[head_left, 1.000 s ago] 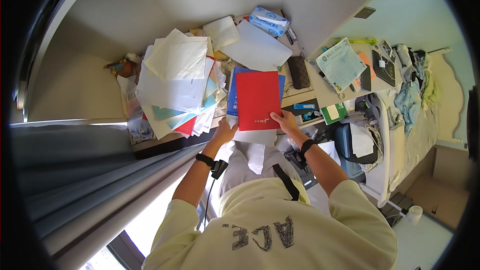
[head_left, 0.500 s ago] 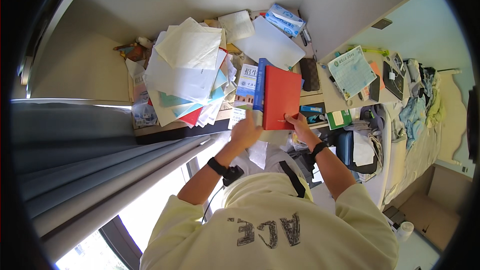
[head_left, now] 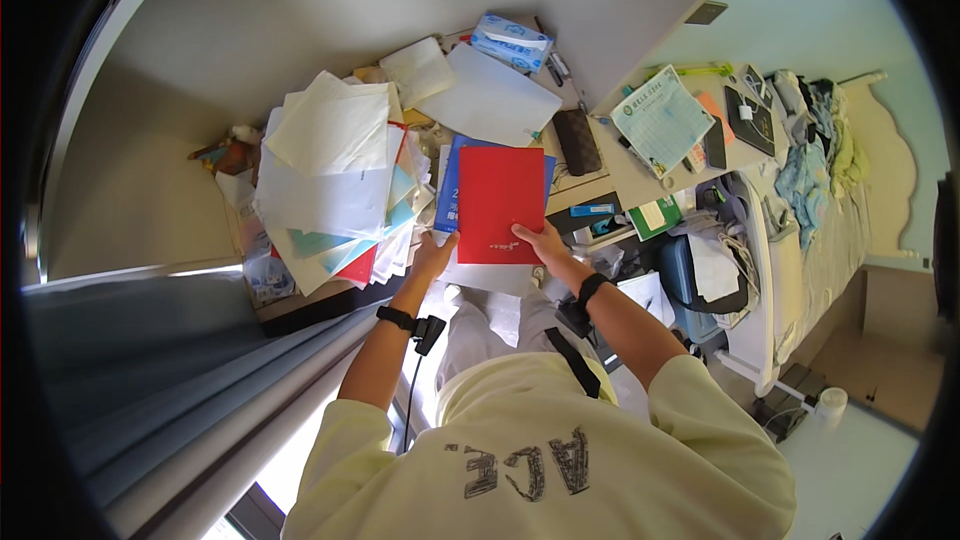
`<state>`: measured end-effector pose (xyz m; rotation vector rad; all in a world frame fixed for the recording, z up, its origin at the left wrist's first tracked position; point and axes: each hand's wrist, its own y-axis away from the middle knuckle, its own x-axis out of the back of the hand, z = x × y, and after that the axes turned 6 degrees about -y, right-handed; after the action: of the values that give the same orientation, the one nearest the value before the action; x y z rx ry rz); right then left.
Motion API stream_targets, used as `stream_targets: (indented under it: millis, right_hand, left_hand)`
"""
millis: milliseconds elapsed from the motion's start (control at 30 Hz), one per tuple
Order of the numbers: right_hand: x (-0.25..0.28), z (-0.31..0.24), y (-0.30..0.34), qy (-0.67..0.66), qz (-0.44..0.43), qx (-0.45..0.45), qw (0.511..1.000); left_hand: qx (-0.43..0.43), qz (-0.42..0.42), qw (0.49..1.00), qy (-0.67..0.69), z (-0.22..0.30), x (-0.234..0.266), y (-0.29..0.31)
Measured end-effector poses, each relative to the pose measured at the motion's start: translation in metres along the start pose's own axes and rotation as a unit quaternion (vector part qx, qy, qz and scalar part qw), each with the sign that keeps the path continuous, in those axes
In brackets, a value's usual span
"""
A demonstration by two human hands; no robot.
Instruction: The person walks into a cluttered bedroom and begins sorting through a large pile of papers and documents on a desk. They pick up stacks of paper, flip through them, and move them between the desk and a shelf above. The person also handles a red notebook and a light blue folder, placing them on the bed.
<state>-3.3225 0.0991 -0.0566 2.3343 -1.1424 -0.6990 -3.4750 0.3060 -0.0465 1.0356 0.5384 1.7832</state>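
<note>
A red hardcover book (head_left: 500, 202) lies over a larger blue book (head_left: 447, 202), whose cover shows along the left and top right. Below the red one juts a pale sheet or page edge (head_left: 490, 278); what it belongs to is hidden. My left hand (head_left: 433, 256) is closed on the lower left corner of the books, thumb near the red cover. At the lower right, my right hand (head_left: 542, 243) grips the red book with its thumb on the front and the other fingers underneath. Left of the books sits a big untidy pile of papers (head_left: 325, 165).
A blue tissue box (head_left: 512, 41) and a checkered dark case (head_left: 577, 142) lie on the desk, with a printed sheet (head_left: 662, 120) farther right. An open drawer (head_left: 600, 230) holds small items. Grey curtains (head_left: 180, 370) hang at left; a cluttered bed (head_left: 840, 210) stands at right.
The books have turned flatter: the blue one's cover now shows behind the red one instead of its spine. Both hands shifted left in the picture, and the whole view swung slightly.
</note>
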Motion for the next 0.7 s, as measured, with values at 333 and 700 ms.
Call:
stream_targets:
  millis: [333, 700]
  right_hand:
    - [0.011, 0.051, 0.026, 0.031, -0.029, 0.021, 0.999]
    - [0.008, 0.006, 0.038, -0.023, 0.002, -0.147, 0.989]
  left_hand:
    - [-0.035, 0.084, 0.994, -0.057, -0.012, -0.025, -0.003]
    - [0.032, 0.007, 0.999, 0.031, -0.004, -0.028, -0.001]
